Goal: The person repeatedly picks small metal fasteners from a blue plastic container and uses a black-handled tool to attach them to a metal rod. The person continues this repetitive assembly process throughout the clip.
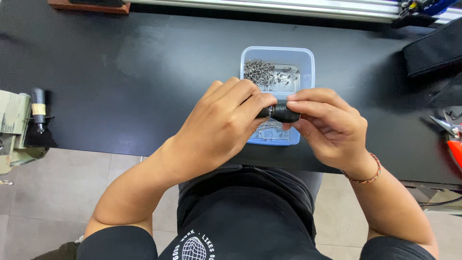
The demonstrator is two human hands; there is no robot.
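Both hands meet over a clear plastic tub [304, 60] that holds several small metal parts [260, 72]. My left hand [224, 125] and my right hand [325, 127] together grip a short black cylindrical piece [284, 113] with a metal ring near its left end. Left fingertips pinch its left end, right fingertips wrap its right end. The piece lies roughly level, just above the tub's near half. A braided red bracelet [368, 179] circles my right wrist.
The tub stands on a black table [120, 72] near its front edge. A green tool with a black cylinder [37, 108] hangs off the left edge. Red-handled cutters [452, 132] lie at the right. A black strap [433, 48] is far right; an aluminium rail [288, 7] runs along the back.
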